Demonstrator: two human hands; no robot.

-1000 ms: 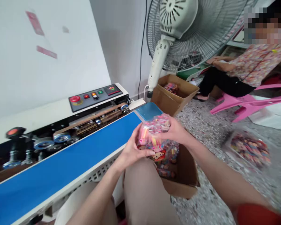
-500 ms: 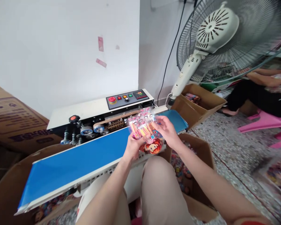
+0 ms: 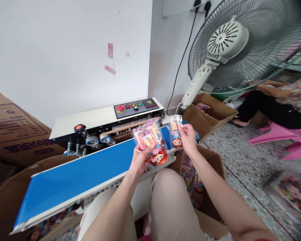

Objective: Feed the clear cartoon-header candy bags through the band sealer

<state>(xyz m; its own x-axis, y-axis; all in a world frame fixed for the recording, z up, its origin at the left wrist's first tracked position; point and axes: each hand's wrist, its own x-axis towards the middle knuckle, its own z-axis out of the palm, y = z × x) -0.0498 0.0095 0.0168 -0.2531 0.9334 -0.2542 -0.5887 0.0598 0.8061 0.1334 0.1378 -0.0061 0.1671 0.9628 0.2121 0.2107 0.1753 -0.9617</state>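
My left hand (image 3: 138, 160) is closed on a stack of clear plastic packets (image 3: 149, 142) printed with a cartoon face, held over the near edge of the blue conveyor belt (image 3: 75, 177). My right hand (image 3: 188, 138) pinches a single packet (image 3: 176, 133) of the same kind, held upright just to the right of the stack, above the belt's right end. The belt belongs to a white sealing machine (image 3: 95, 118) with a control panel (image 3: 137, 107) of buttons and a red display.
An open cardboard box (image 3: 210, 164) of more packets sits on the floor by my right knee; another box (image 3: 217, 112) stands under a big standing fan (image 3: 228, 43). Another person sits at right by pink chairs (image 3: 283, 137). Cardboard boxes (image 3: 12, 130) line the left.
My right hand has drawn one packet off the stack and moved it right. The view swung left from the floor box toward the machine over the last second.
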